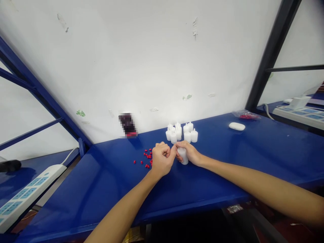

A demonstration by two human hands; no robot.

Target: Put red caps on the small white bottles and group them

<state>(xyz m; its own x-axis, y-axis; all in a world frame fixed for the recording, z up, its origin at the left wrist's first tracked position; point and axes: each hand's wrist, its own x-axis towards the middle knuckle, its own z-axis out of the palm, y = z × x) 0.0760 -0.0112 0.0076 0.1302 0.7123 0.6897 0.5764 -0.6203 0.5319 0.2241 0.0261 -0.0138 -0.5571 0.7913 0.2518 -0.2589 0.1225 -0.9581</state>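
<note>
Our right hand (191,153) gripped the bottle (184,157); left hand (162,159) pinched narrow (we couldn't tell on what). Knuckle bump risked toppling rear bottles (178,133).

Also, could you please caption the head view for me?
A right hand holds a white bottle; left hand and red pieces alongside.

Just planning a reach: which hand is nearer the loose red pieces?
Your left hand, just beside the red pieces; your right hand is farther right, around a white bottle.

Scuffed white wall (157,60) — blue table (215,168) against it, dark post (265,57) right.
</note>
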